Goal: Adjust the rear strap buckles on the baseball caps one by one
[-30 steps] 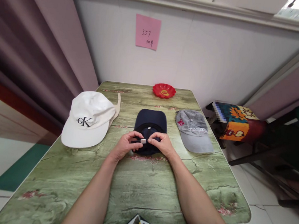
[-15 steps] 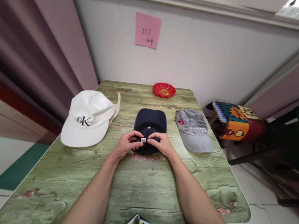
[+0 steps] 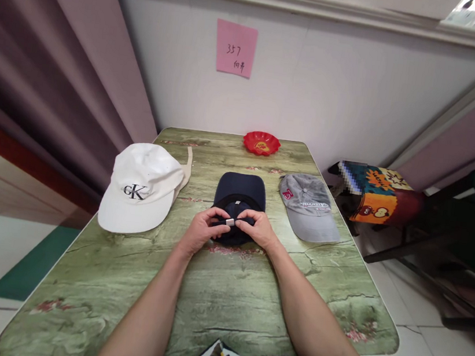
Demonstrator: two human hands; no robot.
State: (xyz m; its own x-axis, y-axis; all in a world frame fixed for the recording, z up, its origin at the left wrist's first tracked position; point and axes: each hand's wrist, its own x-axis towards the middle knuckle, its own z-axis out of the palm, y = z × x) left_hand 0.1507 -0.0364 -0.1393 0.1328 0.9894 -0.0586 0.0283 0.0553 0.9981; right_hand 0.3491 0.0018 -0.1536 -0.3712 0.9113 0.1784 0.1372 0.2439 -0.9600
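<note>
Head: green table [image 3: 231, 294], white wall [image 3: 332, 85], navy cap [image 3: 242, 186].

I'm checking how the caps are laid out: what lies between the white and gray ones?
The navy cap lies there, with the left hand and right hand at its silver buckle, as the head view shows.
</note>
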